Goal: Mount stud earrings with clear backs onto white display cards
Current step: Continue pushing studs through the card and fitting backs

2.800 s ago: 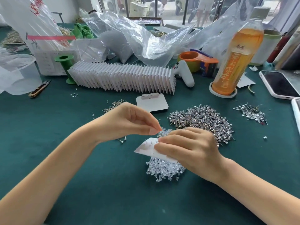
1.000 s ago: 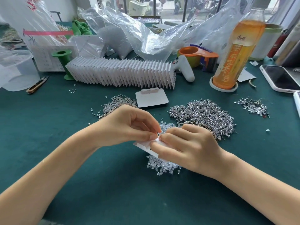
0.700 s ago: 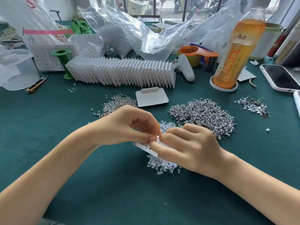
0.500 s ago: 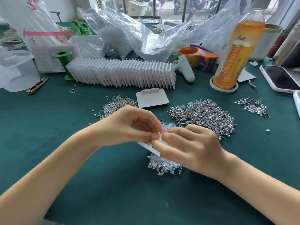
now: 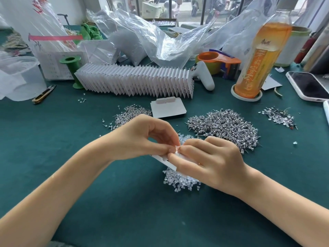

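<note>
My right hand (image 5: 210, 161) grips a white display card (image 5: 162, 159) just above a pile of clear backs (image 5: 179, 182) on the green table. My left hand (image 5: 140, 139) pinches something tiny at the card's top edge, fingertip to fingertip with the right hand; the piece itself is too small to make out. A large heap of stud earrings (image 5: 224, 125) lies behind the right hand. A smaller heap of studs (image 5: 130, 114) lies behind the left hand. A short stack of blank cards (image 5: 168, 108) lies between the two heaps.
A long fanned row of white cards (image 5: 135, 81) runs across the back. A green spool (image 5: 72, 68), thread snips (image 5: 43, 94), an orange drink bottle (image 5: 261, 56), a tape dispenser (image 5: 219, 63), a phone (image 5: 308, 86), plastic bags and a further small stud pile (image 5: 277, 117) surround the work area.
The card has tilted down and closer to the clear backs. My left fingertips have closed tighter against the right hand at the card's top edge. Both hands have stayed in place.
</note>
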